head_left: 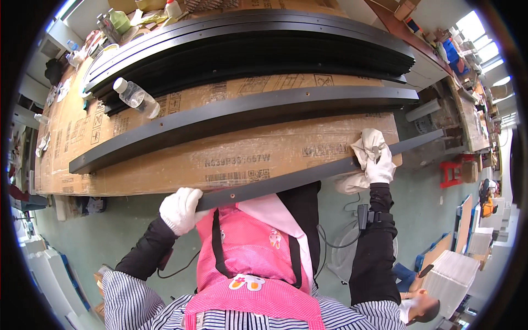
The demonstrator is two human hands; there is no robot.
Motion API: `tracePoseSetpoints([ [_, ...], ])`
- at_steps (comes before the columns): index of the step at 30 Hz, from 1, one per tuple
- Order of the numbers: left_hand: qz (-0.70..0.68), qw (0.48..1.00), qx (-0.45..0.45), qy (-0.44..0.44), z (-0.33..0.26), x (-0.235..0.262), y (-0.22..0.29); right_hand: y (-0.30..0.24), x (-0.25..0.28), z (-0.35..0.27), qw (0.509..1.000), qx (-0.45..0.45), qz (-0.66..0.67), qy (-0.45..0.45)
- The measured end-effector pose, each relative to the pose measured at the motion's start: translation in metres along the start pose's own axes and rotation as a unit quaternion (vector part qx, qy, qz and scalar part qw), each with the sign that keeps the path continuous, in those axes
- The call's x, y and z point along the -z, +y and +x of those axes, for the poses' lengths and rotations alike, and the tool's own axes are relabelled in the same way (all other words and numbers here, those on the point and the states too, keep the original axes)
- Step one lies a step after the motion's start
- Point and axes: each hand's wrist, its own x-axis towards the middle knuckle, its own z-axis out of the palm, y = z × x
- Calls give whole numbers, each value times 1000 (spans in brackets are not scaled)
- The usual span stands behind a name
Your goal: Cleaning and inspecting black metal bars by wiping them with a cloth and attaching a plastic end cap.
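A long dark grey strip (286, 182) with a small hole near its left end lies slantwise at the table's near edge, its right end sticking out past the corner. My left hand (181, 211), in a white glove, is closed around the strip's left end. Farther along, my right hand (380, 168), also gloved, grips a crumpled whitish cloth (367, 144) against the strip. Part of that cloth hangs below the strip. Beyond them, a second dark strip (245, 109) with small holes rests on the cardboard-covered table (181, 159).
A stack of dark strips (253, 52) fills the table's far side. A clear bottle with a white cap (136, 98) stands or leans by it. A red stool (450, 174) is on the floor at right. Another person (421, 308) is at lower right, near stacked white sheets (452, 280).
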Motion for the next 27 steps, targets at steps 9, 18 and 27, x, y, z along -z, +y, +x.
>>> tracePoseSetpoints([
  [9, -547, 726, 113, -401, 11, 9, 9, -117, 11, -37, 970, -40, 240, -6],
  [18, -848, 491, 34, -197, -16, -51, 28, -363, 77, -172, 863, 391, 255, -195],
  [27, -722, 537, 184, -395, 1, 25, 53, -127, 28, -44, 981, -141, 130, -37],
])
